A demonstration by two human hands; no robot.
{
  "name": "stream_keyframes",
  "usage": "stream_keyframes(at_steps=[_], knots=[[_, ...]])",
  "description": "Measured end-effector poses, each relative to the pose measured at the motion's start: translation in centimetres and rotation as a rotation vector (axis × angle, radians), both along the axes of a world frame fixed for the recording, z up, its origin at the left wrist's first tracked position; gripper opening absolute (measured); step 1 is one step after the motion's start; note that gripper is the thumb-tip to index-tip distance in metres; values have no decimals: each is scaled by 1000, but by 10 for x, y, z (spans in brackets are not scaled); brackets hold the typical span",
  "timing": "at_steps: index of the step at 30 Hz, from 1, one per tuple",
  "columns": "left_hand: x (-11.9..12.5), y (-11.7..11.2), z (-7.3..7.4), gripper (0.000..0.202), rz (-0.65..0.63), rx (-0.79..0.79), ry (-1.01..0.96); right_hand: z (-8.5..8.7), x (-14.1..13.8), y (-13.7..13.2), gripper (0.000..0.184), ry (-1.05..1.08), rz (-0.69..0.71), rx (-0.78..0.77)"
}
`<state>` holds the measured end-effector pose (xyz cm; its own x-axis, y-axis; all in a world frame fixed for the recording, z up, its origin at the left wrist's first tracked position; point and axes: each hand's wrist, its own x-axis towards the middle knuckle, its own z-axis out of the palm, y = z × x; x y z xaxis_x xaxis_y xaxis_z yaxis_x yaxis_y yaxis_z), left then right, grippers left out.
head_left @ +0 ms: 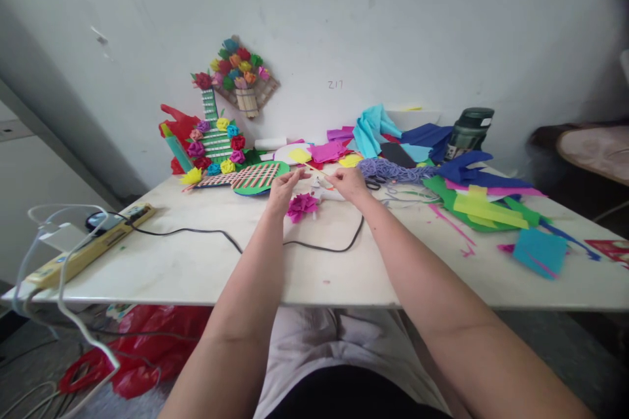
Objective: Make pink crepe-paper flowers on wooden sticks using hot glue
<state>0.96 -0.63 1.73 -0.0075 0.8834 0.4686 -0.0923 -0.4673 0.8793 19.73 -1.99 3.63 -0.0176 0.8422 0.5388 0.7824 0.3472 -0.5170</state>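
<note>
Both my arms reach out over a white table (196, 262). My left hand (285, 188) pinches one end of a thin wooden stick (317, 171), fingers closed. My right hand (350, 181) is closed around the stick's other end, above a white object that looks like a glue gun (328, 194). A magenta paper flower (301, 205) lies on the table just below my left hand. A black cable (314, 245) curves across the table in front of both hands.
Paper-flower crafts (216, 141) stand at the back left, another hangs on the wall (240, 75). Coloured paper sheets (481, 200) spread over the right side, with a dark green flask (468, 131) behind. A power strip (83, 245) lies at the left edge. Red bags (142, 353) sit on the floor.
</note>
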Motion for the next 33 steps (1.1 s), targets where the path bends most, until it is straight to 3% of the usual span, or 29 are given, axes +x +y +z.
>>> stream_keyframes(at_steps=[9,27,33], knots=[[-3,-1,0,32,178,-42,1,-7,-1,6,24,49,56,21],[-1,-3,2,32,185,-18,101,-2,-6,-5,22,-102,-31,63],[-3,-1,1,26,299,-32,194,0,-8,-9,21,-245,-36,117]])
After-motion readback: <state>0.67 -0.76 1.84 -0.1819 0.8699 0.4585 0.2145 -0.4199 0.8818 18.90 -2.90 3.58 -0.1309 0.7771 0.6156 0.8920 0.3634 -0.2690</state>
